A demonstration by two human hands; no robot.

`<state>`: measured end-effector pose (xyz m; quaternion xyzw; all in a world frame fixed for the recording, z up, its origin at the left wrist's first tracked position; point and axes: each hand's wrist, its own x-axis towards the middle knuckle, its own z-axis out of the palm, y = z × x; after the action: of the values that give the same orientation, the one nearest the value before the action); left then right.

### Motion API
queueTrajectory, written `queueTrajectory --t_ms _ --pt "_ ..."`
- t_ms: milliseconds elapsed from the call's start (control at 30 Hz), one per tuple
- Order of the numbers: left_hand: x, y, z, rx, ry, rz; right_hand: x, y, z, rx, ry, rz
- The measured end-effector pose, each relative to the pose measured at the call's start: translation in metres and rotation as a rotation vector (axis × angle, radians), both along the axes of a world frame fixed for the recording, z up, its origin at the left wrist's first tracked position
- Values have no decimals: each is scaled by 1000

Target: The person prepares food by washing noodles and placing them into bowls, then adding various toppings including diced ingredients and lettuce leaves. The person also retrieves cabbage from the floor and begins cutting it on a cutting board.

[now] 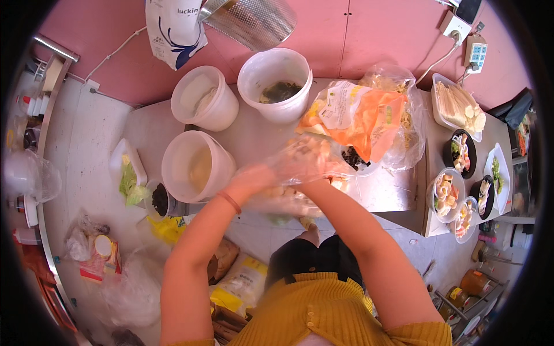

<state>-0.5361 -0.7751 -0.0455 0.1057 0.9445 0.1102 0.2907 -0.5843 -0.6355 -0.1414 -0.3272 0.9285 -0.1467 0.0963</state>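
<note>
Both forearms reach over the table's front edge to a clear plastic bag (303, 158) of orange and pale food pieces. My left hand (255, 177), blurred and with a band at its wrist, is at the bag's left side, seemingly gripping the film. My right hand (305, 184) is mostly hidden by the bag, so its fingers cannot be made out. More pale food pieces (294, 201) lie below the bag, partly hidden by the arms. An orange and white printed bag (359, 114) lies just behind, beside a container of black food pieces (355, 159).
White plastic buckets (199, 166) stand at the left and back. Filled bowls (446, 192) and a tray of skewers (454, 101) are at the right. A perforated metal strainer (255, 21) is by the pink wall. Sacks (242, 281) lie on the floor below.
</note>
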Motion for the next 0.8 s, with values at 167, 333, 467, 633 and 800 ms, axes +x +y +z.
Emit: queueTrajectory --t_ms 167,333,467,633,800 --pt "3 0 46 191 134 132 -2 10 55 76 -62 82" --pt "3 4 51 218 117 207 -2 46 36 -302 184 174" --pt "20 8 63 490 205 452 -3 68 88 -377 -345 -7" --pt "27 31 68 613 305 431 17 82 135 -676 -1201 -254" --pt "26 31 46 778 185 558 28 83 114 -639 -666 -155"
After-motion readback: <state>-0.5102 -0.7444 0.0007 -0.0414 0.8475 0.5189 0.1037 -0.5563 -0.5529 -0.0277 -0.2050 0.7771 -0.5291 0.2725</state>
